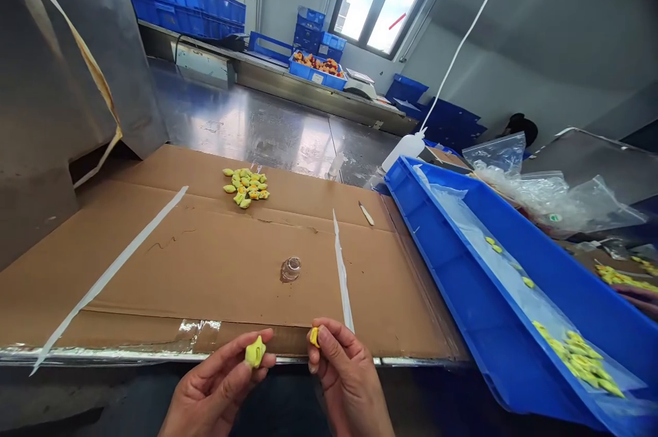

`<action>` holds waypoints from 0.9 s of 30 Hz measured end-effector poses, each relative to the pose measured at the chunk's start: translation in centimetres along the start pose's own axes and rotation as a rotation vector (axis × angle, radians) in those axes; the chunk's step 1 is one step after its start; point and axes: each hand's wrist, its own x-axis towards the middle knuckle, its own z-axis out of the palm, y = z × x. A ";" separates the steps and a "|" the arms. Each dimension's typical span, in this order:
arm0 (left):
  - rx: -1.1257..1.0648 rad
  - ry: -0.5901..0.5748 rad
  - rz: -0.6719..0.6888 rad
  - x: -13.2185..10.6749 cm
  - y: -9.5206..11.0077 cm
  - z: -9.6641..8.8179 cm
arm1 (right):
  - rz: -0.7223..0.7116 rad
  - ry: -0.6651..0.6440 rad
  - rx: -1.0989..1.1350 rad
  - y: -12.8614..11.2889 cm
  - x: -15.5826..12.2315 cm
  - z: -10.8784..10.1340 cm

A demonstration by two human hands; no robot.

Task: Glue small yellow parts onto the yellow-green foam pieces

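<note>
My left hand [218,385] pinches a small yellow-green plastic piece [255,352] at the near edge of the cardboard sheet [205,259]. My right hand [345,375] is closed on a smaller yellow piece [314,336], a short gap to the right of the other. A small clear cup [290,268] stands on the cardboard just beyond my hands. A pile of several yellow-green pieces [245,187] lies further back on the cardboard.
A long blue bin [462,266] lined with clear plastic runs along the right, with several yellow pieces [580,355] in it. A white squeeze bottle [404,149] stands at its far end. A small blade-like tool [366,213] lies on the cardboard. Clear bags [545,190] at right; blue crates [185,2] behind.
</note>
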 end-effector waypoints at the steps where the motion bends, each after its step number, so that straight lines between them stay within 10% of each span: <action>1: -0.011 0.005 -0.016 0.0 0.0 0.0 | -0.002 0.000 -0.004 0.0 0.0 0.0; 27: -0.156 0.052 -0.125 0.7 0.1 -0.6 | -0.090 0.056 -0.395 -0.9 -0.9 1.0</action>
